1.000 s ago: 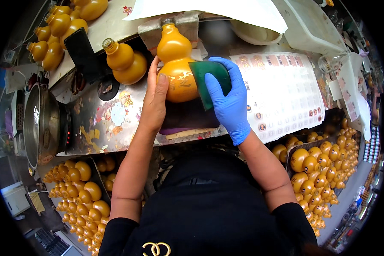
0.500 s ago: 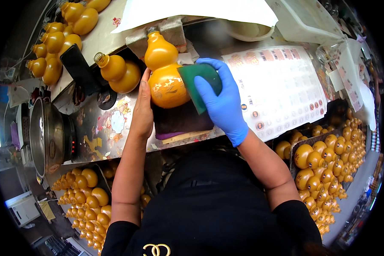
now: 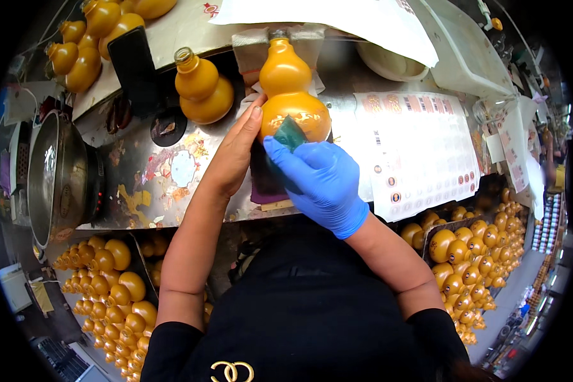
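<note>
A glossy yellow gourd-shaped bottle (image 3: 288,79) lies tilted on the bench with its clear neck pointing away, near a pale cloth-covered block. My bare left hand (image 3: 239,143) is against the left side of its lower bulb, fingers stretched along it. My right hand (image 3: 321,181), in a blue glove, grips a dark green flat scraper (image 3: 291,134). The scraper's corner touches the front of the lower bulb, where light shiny decoration shows. Part of the scraper is hidden behind the gloved fingers. Beneath the bottle lies a dark cloth pad, mostly covered by my hand.
Another yellow gourd bottle (image 3: 204,89) stands left, beside a black phone (image 3: 134,63). At the far left is a metal pan (image 3: 54,178) on a heater. A printed sticker sheet (image 3: 420,153) lies right, near a white bowl (image 3: 391,62). Several gourd bottles (image 3: 130,290) stack below.
The green scraper has swung from the bottle's right side to its lower front, with my right hand turning inward. My left hand remains at the bottle's left side. The whole view has shifted.
</note>
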The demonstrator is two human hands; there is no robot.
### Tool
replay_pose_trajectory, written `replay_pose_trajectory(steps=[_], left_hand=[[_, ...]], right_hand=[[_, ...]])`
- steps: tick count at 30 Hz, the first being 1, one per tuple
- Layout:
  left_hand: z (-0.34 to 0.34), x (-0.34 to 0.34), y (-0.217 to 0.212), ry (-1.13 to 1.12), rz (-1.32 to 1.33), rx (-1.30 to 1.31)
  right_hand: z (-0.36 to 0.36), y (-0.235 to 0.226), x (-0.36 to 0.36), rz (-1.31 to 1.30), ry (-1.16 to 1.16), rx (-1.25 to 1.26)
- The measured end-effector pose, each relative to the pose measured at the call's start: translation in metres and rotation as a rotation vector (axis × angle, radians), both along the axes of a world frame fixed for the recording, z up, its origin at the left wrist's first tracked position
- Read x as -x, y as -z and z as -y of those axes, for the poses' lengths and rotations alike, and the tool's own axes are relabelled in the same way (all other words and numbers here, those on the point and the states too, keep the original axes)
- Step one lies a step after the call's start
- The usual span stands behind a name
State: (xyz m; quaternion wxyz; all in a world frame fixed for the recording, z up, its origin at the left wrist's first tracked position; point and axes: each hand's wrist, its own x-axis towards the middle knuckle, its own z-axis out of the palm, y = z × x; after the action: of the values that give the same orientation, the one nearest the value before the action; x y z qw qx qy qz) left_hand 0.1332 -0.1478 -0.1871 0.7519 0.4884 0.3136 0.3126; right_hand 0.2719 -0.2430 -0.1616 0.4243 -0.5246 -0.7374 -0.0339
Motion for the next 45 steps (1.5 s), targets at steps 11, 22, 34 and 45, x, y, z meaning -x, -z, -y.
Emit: replay_pose_trajectory(steps=[11, 22, 34, 45], left_hand=[[-0.009, 0.015, 0.008, 0.074, 0.170, 0.034], [0.008, 0.010, 0.007, 0.039, -0.027, -0.182], [0.009, 0.008, -0.006, 0.020, -0.059, -0.137], [0.012, -0.013, -0.002, -0.130, -0.101, -0.142]], right_hand=[[0.006, -0.006, 0.007, -0.200, -0.261, 0.249], [-0.084, -0.054, -0.064, -0.255, -0.338, 0.558], [-0.080, -0.023, -0.085, -0.638, -0.392, 0.537], [-0.064, -0.008, -0.092, -0.849, -0.278, 0.527]])
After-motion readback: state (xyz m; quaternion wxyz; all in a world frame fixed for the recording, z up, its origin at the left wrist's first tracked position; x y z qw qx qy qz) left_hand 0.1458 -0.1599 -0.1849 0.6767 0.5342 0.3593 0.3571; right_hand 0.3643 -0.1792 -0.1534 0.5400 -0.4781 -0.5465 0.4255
